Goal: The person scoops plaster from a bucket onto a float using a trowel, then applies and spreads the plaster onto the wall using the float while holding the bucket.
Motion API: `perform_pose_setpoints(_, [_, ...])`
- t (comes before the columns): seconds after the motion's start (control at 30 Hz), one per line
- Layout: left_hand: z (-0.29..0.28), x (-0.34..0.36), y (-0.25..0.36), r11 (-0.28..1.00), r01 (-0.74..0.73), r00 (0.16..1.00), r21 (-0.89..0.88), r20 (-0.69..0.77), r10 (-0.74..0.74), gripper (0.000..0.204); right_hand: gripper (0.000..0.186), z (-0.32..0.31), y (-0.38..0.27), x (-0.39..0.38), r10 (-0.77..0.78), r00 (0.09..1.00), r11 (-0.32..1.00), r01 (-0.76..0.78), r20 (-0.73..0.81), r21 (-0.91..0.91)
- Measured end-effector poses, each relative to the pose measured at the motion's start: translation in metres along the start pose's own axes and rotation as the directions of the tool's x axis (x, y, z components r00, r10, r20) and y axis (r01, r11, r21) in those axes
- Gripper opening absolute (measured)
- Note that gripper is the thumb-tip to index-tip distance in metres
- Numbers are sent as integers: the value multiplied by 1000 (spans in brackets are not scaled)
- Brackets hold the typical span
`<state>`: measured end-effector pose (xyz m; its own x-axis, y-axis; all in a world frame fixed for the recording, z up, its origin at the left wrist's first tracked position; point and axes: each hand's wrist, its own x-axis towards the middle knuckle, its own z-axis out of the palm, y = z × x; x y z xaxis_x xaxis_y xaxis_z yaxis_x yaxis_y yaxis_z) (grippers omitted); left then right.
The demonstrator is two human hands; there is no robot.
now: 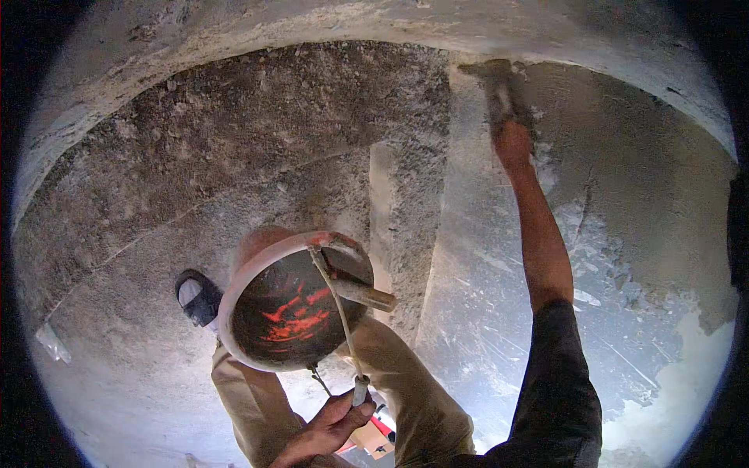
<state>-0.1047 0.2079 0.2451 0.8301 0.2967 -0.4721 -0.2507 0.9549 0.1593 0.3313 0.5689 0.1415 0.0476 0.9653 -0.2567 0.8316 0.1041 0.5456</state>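
Observation:
My left hand [337, 422] is closed around the pale tube grip of a bucket's wire handle [337, 300]. The red bucket [300, 316] hangs tilted from it, its mouth facing me, and grey residue with red streaks coats the inside. A tool with a cylindrical handle [365, 295] pokes out over the bucket's right rim; its other end lies inside. Far off at the upper right, my right hand [512, 146] grips a trowel [499, 87]. The trowel, slightly blurred, lies by the edge where smooth grey mortar [624, 140] meets a pale strip.
Rough dark ground [234, 140] spreads across the left, crossed by a thin pale line. A curved wall edge [374, 27] borders the top. My khaki-trousered legs [413, 390] and a dark shoe [197, 298] are below. A clear plastic scrap [53, 343] lies at far left.

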Motion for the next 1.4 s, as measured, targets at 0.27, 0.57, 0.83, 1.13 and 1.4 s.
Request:
perform_pose_setpoints(0.27, [3,-2,0,997,-66,997,-49,-51,64,20,27,-38,3,-51,84,914,987,-24,-396,156])
perform_pose_setpoints(0.57, [2,-7,1,993,-63,996,-96,-72,56,23,32,-80,17,-61,226,869,957,-113,-441,268])
perform_pose_setpoints(0.83, [-2,-6,5,999,-43,999,-33,-12,43,26,27,-98,31,-52,180,942,978,-202,-284,-50])
perform_pose_setpoints(1.13, [-1,0,2,997,-51,999,-60,-17,50,26,28,-54,8,-20,170,968,984,-176,-184,-19])
perform_pose_setpoints(1.4, [0,-4,4,998,-47,997,-41,-69,44,26,26,-28,-1,-11,145,956,984,-113,-253,138])
